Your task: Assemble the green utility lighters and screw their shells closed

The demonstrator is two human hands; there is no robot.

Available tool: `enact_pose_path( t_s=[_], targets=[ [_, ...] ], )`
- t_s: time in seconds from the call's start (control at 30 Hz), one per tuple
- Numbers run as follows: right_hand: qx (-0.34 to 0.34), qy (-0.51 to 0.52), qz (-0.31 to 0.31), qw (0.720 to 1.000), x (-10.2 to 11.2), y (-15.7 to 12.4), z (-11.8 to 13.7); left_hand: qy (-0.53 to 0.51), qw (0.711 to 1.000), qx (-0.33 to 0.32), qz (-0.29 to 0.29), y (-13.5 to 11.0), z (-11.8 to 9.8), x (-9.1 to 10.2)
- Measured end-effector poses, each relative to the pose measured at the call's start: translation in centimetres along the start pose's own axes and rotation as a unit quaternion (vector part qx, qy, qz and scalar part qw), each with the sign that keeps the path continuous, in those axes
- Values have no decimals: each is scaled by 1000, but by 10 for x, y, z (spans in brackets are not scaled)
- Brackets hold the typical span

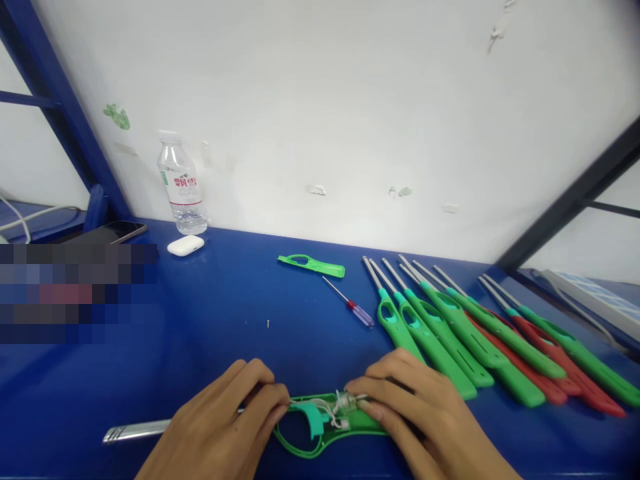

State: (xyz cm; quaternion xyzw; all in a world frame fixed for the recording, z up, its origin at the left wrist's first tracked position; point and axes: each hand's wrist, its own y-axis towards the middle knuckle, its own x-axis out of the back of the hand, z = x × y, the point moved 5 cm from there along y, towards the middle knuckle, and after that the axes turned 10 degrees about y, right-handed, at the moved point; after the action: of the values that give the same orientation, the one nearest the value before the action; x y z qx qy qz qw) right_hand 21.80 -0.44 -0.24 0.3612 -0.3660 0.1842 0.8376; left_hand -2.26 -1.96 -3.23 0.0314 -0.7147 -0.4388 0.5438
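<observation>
An opened green lighter (306,452) with a long metal tube (137,430) lies at the front of the table. Its teal trigger (315,419), white wires and a small clear part (345,401) show inside the casing. My left hand (225,417) is closed on the lighter where tube and handle meet. With fingers curled, my right hand (415,407) grips the handle's right part beside the clear part. Its fingertips touch the inner parts. A loose green casing half (325,268), a screwdriver (359,312) and a small screw (268,324) lie beyond my hands.
Several green lighters (440,337) and red lighters (555,350) lie in a row at right. A water bottle (183,190) and a white earphone case (185,245) stand by the wall (320,120). A phone (117,232) lies at left on the blue table (215,300).
</observation>
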Motion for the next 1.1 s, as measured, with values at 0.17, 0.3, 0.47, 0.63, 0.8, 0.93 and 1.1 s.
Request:
enact_pose_path(
  t_s=[0.17,0.3,0.47,0.63,0.8,0.93,1.1],
  targets=[
    [-30,3,29,999,-1,0,-2,5,1000,-1,10,5,-2,6],
    [-43,11,38,998,-1,0,-4,5,1000,0,26,6,-2,6],
    [-46,29,61,997,-3,-3,-9,-11,1000,-2,-4,3,0,2],
    [-33,16,79,996,-3,-6,-11,-4,1000,-1,9,1,0,2],
    [-1,-3,101,995,-2,-3,-5,-1,1000,-25,-3,-2,0,0],
    [7,2,101,995,-2,-1,-4,-2,1000,-18,13,-3,2,-4],
    [7,11,94,996,-3,-3,-6,-7,1000,-15,9,-5,2,-3]
  ],
)
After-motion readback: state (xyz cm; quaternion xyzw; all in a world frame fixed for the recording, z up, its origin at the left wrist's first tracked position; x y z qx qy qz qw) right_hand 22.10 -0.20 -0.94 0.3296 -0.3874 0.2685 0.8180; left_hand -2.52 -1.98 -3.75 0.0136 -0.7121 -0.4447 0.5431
